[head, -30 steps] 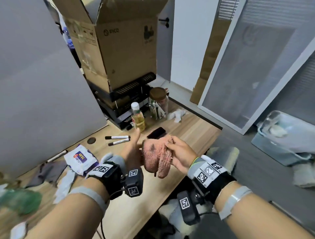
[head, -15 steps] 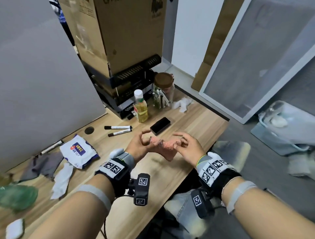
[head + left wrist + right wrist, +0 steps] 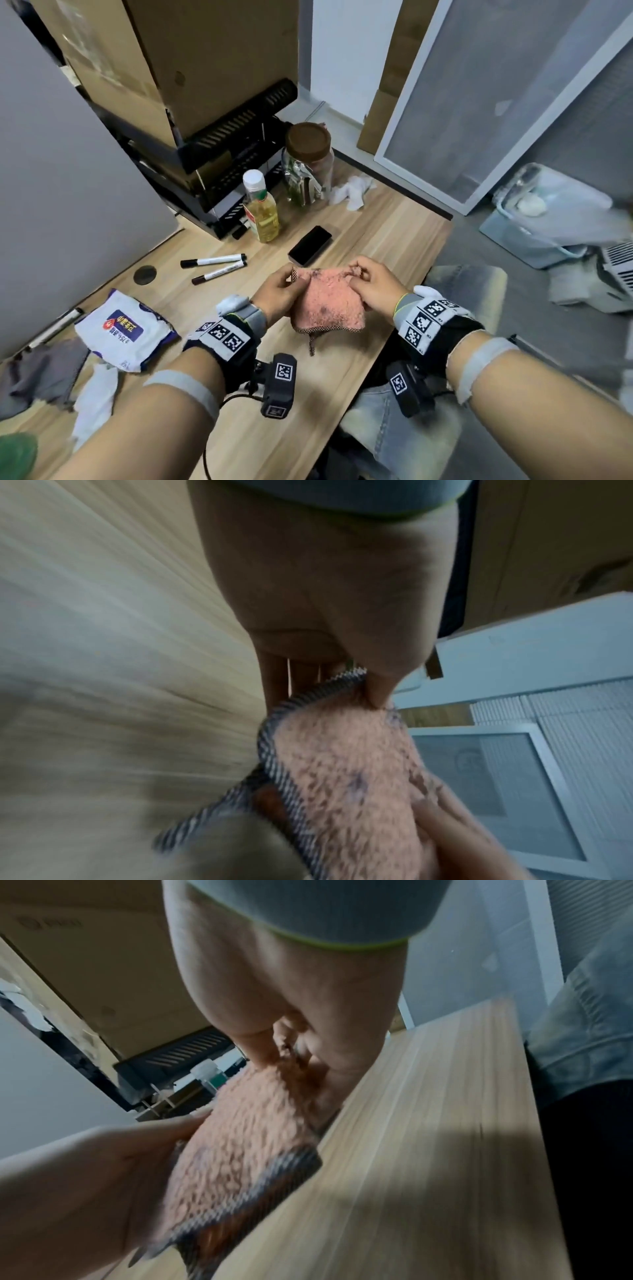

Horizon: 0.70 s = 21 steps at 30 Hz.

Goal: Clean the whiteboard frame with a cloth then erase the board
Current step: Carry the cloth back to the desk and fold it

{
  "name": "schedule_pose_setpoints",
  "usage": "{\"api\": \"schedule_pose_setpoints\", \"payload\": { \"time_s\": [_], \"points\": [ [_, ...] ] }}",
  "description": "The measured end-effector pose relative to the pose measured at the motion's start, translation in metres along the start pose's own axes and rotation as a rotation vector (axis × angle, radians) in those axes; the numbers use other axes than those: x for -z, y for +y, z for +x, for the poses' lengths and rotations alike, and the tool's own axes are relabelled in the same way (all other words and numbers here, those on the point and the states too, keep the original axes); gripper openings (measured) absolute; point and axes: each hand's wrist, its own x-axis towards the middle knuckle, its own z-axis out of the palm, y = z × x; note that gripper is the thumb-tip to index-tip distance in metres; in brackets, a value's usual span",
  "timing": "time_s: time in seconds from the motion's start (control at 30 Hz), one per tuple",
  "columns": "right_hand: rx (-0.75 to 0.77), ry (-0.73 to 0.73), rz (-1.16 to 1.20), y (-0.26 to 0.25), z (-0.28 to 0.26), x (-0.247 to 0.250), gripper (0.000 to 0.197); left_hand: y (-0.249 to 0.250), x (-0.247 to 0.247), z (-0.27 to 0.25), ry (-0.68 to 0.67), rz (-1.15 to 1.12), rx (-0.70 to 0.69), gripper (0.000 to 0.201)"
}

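Wooden surface [image 3: 387, 240] fills the centre of the head view, with a grey partition at left and a framed whiteboard [image 3: 496, 102] leaning at upper right, on the floor, well apart from the hands. Pink cloth [image 3: 329, 303] is now stretched flat between both hands just above the surface; a second ago it was bunched and held up higher. Left hand [image 3: 277, 296] pinches its left corner, right hand [image 3: 373, 291] pinches its right corner, fingers [image 3: 380, 693] closed on the striped hem in the left wrist view. Dark smudges show on the pile. Judgement: cloth is being spread or refolded to find a clean face; frame wiping not yet begun. Black eraser [image 3: 310, 245] lies just beyond the cloth, two markers [image 3: 214, 261] to its left. Wipes packet [image 3: 123, 330] at lower left carries a blue label with writing too small to read; bottle [image 3: 261, 209] label likewise. Cardboard box [image 3: 212, 58] shows no legible print here.
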Motion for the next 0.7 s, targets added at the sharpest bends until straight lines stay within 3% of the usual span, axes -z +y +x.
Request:
{"api": "schedule_pose_setpoints", "payload": {
  "time_s": [0.1, 0.2, 0.27, 0.37, 0.53, 0.6, 0.7],
  "points": [
    [-0.126, 0.067, -0.072, 0.010, 0.013, -0.013, 0.032, -0.021, -0.001, 0.019, 0.103, 0.298, 0.054, 0.025],
    [-0.347, 0.085, -0.210, 0.022, 0.015, -0.005, 0.063, -0.029, -0.005, 0.027, 0.193, 0.585, 0.113, 0.054],
    [-0.337, 0.131, -0.156, 0.024, 0.008, 0.004, 0.063, -0.020, -0.008, 0.029, 0.216, 0.587, 0.032, 0.048],
    [-0.272, 0.219, -0.021, 0.018, -0.017, 0.031, 0.050, 0.017, -0.036, 0.034, 0.101, 0.523, -0.135, 0.024],
    [-0.201, 0.523, 0.186, 0.036, -0.103, 0.115, 0.029, 0.100, -0.165, 0.031, -0.194, 0.358, -0.369, 0.006],
    [-0.245, 0.584, 0.215, 0.045, -0.139, 0.141, 0.023, 0.121, -0.209, 0.022, -0.284, 0.309, -0.387, 0.013],
    [-0.336, 0.886, 0.303, 0.088, -0.254, 0.217, 0.022, 0.165, -0.342, -0.039, -0.594, 0.327, -0.474, 0.030]
  ]
}}
